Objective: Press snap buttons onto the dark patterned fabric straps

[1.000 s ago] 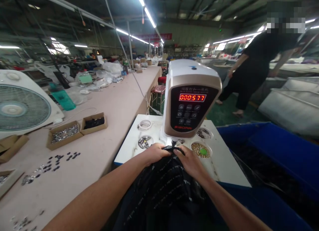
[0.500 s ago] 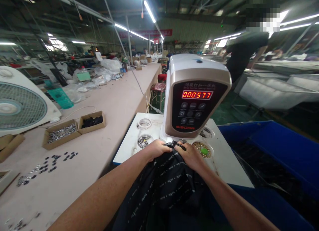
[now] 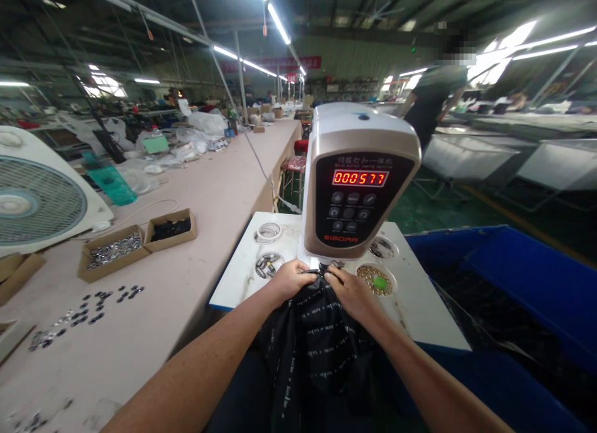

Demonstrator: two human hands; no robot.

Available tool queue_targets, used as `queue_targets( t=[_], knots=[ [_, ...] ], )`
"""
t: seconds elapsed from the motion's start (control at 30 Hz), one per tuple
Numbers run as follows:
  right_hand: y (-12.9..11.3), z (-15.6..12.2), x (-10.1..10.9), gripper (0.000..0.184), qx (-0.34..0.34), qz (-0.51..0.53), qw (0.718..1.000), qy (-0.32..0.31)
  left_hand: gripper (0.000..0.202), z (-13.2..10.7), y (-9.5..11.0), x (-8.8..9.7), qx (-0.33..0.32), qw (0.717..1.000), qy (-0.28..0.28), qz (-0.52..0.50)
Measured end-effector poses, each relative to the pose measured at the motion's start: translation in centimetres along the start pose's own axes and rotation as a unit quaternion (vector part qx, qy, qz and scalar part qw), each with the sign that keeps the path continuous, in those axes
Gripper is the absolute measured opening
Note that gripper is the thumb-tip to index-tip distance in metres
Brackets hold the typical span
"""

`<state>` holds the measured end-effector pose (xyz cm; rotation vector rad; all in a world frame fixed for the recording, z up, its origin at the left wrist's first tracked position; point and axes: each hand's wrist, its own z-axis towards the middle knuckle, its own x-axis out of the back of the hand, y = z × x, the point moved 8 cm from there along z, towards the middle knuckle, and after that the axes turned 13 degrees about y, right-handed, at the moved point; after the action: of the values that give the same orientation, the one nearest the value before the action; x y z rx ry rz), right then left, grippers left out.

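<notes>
"000577" and apparently "SIBORA" on machine (image 3: pixel 361 190)

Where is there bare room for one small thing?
On the pinkish table, right of the box with dark pieces; also the white tabletop, right of the gold pieces. Crowded: around left hand and right hand, near the machine.

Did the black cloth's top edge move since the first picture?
Yes, a little: the black cloth's top edge has gone forward, nearer the white machine, which stayed put.

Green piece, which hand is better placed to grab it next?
Probably the right hand: it's nearer the green piece than the left hand is. Both hold the black cloth.
</notes>
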<state>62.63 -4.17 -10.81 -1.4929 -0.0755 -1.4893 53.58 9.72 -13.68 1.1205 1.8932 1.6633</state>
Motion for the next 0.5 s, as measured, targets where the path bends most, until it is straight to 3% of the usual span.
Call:
queue_targets(
  t=[0.3, 0.5],
  knots=[
    [0.17, -0.19, 0.24, 0.034, -0.002, 0.035, 0.999, 0.018, 0.033, -0.19, -0.31, -0.02, 0.005, 0.999, -0.031, -0.030],
    [-0.76, -0.40, 0.54, 0.036, 0.009, 0.029, 0.999, -0.012, 0.032, 0.01, -0.43, -0.04, 0.022, 0.999, -0.032, -0.031]
  ],
)
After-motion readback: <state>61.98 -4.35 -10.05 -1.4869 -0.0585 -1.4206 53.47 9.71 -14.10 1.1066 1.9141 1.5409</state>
